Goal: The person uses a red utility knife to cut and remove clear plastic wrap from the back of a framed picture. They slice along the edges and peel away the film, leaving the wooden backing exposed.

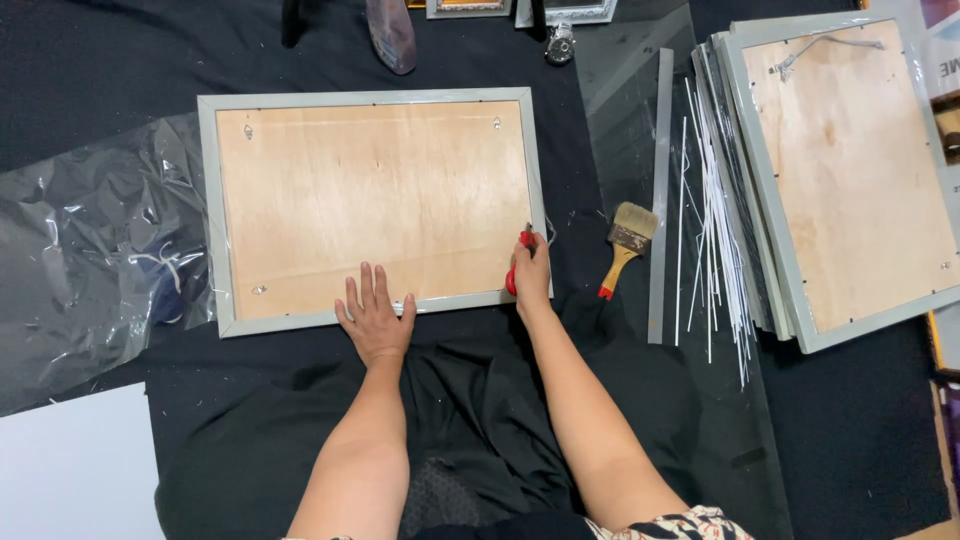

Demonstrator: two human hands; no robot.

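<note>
A grey picture frame [212, 210] lies face down on the black cloth, its plywood backing board [370, 195] facing up. My left hand [375, 318] rests flat, fingers spread, on the frame's near edge. My right hand [531, 275] grips a red-handled tool [513, 272] at the frame's near right corner, its tip against the board's edge.
A wooden paintbrush [628, 240] lies just right of my right hand. Beyond it are a glass sheet [640, 120], thin white strips [705, 220] and a stack of face-down frames [850, 170]. Crumpled clear plastic [90, 260] lies left; a white board [70, 470] sits at the near left.
</note>
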